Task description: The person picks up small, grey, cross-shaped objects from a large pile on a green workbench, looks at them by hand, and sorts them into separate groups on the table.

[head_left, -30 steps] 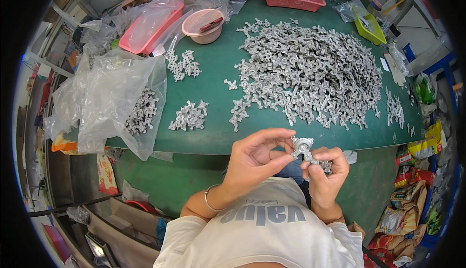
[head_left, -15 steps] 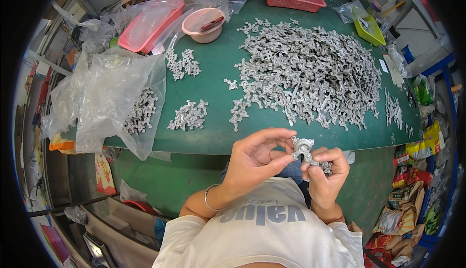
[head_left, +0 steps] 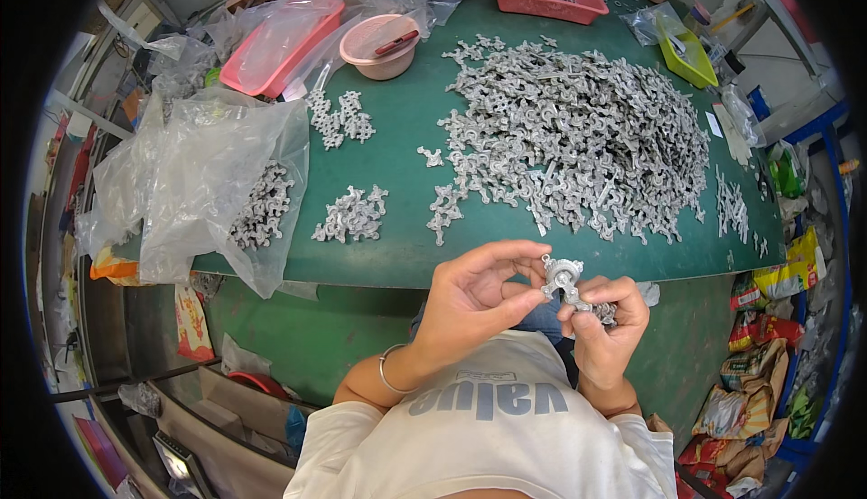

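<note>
A grey metal casting [head_left: 564,273] with a round, toothed-looking centre and small lobes is held between my two hands, just off the near table edge. My left hand [head_left: 479,289] pinches its left side between thumb and fingertips. The thumb and fingers of my right hand [head_left: 609,314] are closed on its lower right part. More grey metal pieces [head_left: 606,313] show within the right hand's curled fingers, partly hidden. Beyond the hands, a large heap of similar castings [head_left: 578,138] covers much of the table's right half.
Smaller groups of castings [head_left: 352,215] lie left of the heap. A clear plastic bag [head_left: 203,183] with castings sits at the left edge of the green table [head_left: 397,260]. Farther back stand a pink bowl [head_left: 379,65], pink trays [head_left: 551,6] and a yellow-green tray [head_left: 691,64]. Thin metal strips [head_left: 731,205] lie far right.
Both hands keep nearly the same place and grip. The casting appears very slightly turned; nothing else visibly differs.
</note>
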The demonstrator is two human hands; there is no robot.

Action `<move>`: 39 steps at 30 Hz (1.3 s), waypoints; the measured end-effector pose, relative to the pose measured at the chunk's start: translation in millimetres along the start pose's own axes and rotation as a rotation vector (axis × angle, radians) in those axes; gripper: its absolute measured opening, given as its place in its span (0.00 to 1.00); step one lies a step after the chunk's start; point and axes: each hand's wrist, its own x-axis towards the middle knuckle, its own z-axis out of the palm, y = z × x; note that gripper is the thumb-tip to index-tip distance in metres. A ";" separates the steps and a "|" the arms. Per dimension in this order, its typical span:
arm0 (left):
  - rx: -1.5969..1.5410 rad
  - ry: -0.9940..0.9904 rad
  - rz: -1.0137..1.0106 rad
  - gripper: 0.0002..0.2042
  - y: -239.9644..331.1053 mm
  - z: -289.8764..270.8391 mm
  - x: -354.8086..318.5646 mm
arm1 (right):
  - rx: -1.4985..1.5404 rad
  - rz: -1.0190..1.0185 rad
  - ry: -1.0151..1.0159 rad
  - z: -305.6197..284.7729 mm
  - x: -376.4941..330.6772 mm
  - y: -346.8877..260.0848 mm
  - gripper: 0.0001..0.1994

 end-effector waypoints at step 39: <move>0.083 0.064 0.049 0.10 0.2 -4.0 -6.8 | -0.596 -0.497 -0.094 -6.0 8.1 3.6 0.11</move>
